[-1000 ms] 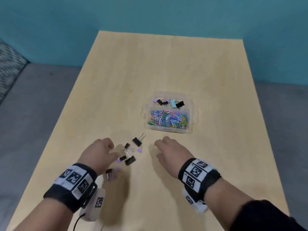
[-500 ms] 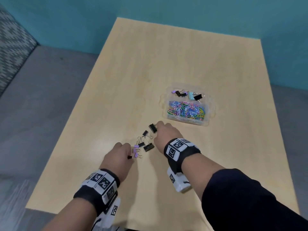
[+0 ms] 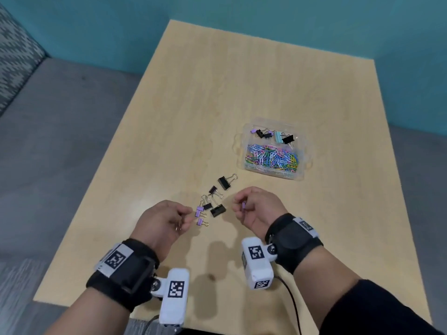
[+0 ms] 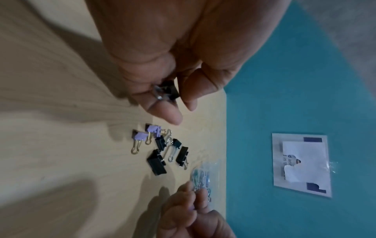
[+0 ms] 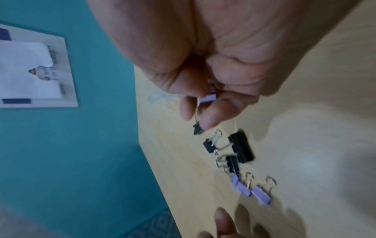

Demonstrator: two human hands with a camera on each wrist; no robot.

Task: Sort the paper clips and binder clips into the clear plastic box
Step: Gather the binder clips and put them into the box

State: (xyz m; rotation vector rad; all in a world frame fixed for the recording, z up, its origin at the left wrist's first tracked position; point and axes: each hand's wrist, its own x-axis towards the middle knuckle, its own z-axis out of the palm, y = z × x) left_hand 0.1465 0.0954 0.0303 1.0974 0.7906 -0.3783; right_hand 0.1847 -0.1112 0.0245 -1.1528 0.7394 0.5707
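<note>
my right hand (image 3: 257, 209) pinches a small purple binder clip (image 5: 207, 98) between thumb and curled fingers, and a black one (image 5: 197, 128) dangles by its wire from the same fingertips (image 5: 210, 119). my left hand (image 3: 160, 220) is curled round a small black binder clip (image 4: 168, 91), thumb and forefinger nipped on it, its wire handles showing against my palm. both hands are raised off the table (image 3: 217, 93), knuckles up, wrists turned inward toward each other, each wearing a black strap with a white tagged camera block beneath it.

between my hands, near side of the clear plastic box (image 3: 306, 151), lies the loose pile of binder clips (image 3: 212, 201): two purple ones closest to my left hand, several black ones strung out toward the box. the box sits beyond my right hand; its far compartment holds a few binder clips (image 3: 275, 135) in purple, black and pale blue, its near compartment a heap of coloured paper clips (image 3: 272, 158).

the table is pale wood grain. beyond the box a teal wall (image 3: 266, 18) rises, with a grey floor (image 3: 60, 129) on either side, and a paper sheet (image 4: 301, 164) is stuck on the teal surface.
</note>
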